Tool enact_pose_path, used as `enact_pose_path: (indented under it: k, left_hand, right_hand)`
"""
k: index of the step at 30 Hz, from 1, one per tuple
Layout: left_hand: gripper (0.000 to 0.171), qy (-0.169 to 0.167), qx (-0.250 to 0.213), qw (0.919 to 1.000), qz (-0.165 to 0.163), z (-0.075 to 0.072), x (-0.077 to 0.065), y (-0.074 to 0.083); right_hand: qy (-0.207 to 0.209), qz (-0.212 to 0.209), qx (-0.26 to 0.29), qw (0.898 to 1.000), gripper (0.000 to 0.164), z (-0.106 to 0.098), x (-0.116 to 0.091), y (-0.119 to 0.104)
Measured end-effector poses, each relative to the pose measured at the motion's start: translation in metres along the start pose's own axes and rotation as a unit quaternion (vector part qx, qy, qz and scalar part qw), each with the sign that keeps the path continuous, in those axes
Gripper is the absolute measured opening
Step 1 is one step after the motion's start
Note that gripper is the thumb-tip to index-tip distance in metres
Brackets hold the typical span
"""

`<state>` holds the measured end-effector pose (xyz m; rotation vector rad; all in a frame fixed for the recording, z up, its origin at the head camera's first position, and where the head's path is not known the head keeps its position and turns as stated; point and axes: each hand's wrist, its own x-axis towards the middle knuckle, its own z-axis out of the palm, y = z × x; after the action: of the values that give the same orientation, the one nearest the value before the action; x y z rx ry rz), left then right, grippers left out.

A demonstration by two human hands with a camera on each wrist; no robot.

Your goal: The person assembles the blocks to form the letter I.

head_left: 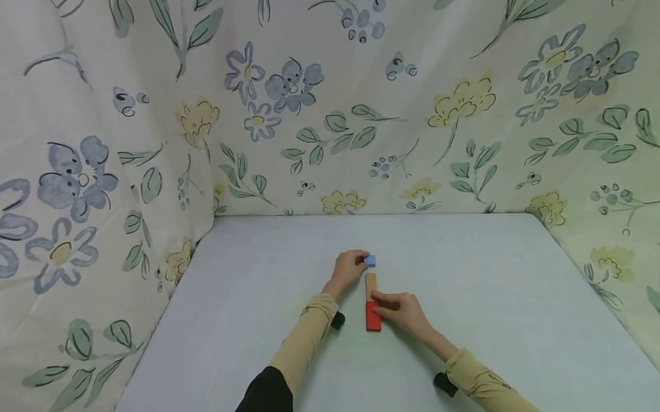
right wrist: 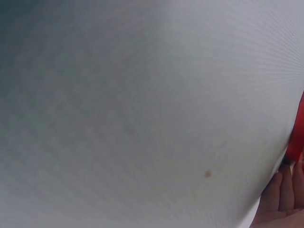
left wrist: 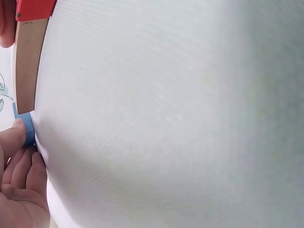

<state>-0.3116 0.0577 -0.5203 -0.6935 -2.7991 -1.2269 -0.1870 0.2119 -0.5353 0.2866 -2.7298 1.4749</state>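
Observation:
A red block [head_left: 373,321] and a plain wooden block [head_left: 371,283] lie end to end in a line on the white table. My left hand [head_left: 348,271] pinches a small blue block [head_left: 371,261] just beyond the wooden one. In the left wrist view, the thumb lies against the blue block [left wrist: 28,129], close to the wooden block's end; whether they touch is unclear. My right hand [head_left: 403,312] grips the red block near where it meets the wooden block. The right wrist view shows only part of the red block [right wrist: 297,137] and some fingers [right wrist: 287,190].
The white tabletop [head_left: 474,267] extends around the blocks. A flower-printed cloth [head_left: 328,157] hangs behind the table and along both sides. Dark wrist cameras sit under the left wrist [head_left: 337,320] and the right wrist [head_left: 445,384].

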Motion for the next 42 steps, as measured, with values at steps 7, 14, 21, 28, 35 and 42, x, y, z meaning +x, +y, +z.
enact_pose_path:
  k: [7,14,21,28,35,42]
  left_hand:
    - [0.028,-0.002,-0.01,0.9999,-0.008,0.0007,-0.0003,0.0005]
    - [0.028,-0.001,-0.007,1.0,-0.006,0.0012,-0.0004,0.0002]
    - [0.028,0.003,-0.011,0.9999,-0.002,0.002,-0.0013,-0.0008]
    - [0.031,0.002,-0.015,0.9999,0.001,0.0027,-0.0023,-0.0034]
    - [0.033,-0.007,-0.021,0.9998,0.0,-0.0007,-0.0032,-0.003]
    - [0.036,-0.033,-0.012,0.9993,-0.012,-0.0042,-0.002,-0.0031]
  right_hand:
    - [-0.005,-0.004,-0.002,1.0,0.04,-0.0002,-0.0006,-0.0001]
    - [-0.006,-0.008,0.0,1.0,0.04,-0.0009,-0.0006,-0.0011]
    - [-0.005,-0.002,-0.008,1.0,0.04,-0.0007,-0.0004,-0.0012]
    - [-0.004,-0.002,-0.009,1.0,0.04,0.0002,-0.0005,-0.0009]
    - [0.002,0.008,-0.006,1.0,0.039,0.0009,-0.0009,-0.0015]
    - [-0.003,-0.005,-0.01,1.0,0.039,0.0005,-0.0016,-0.0002]
